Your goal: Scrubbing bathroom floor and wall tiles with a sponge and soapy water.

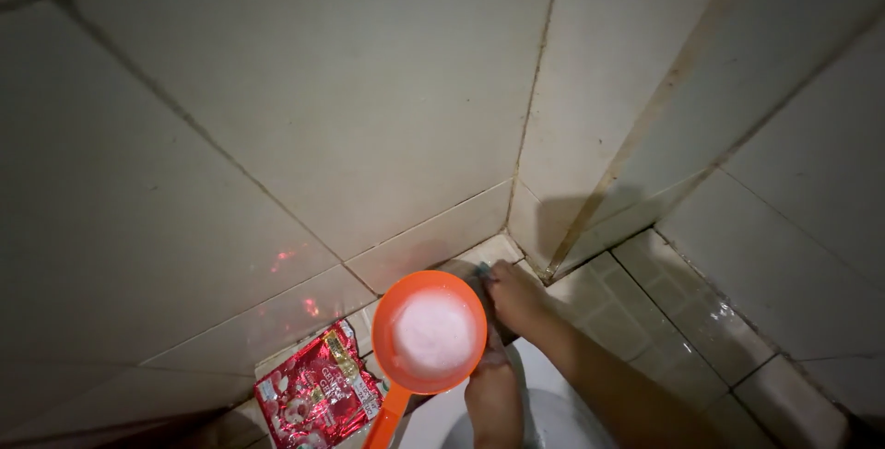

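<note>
Head view: orange dipper [426, 334] just left of right hand [516, 294]

I see the dipper [430, 334] low in the middle of my view, its handle running down toward the bottom edge, foamy liquid [433, 331] in its bowl. My left hand [495, 398] sits just right of the bowl, touching its rim. My right hand [516, 294] lies above and beyond it, near the wall corner [509, 228]. The sachet [318, 392] lies left of the dipper, on the ledge [355, 320] at the wall's foot. The floor tiles [664, 320] spread to the right.
</note>
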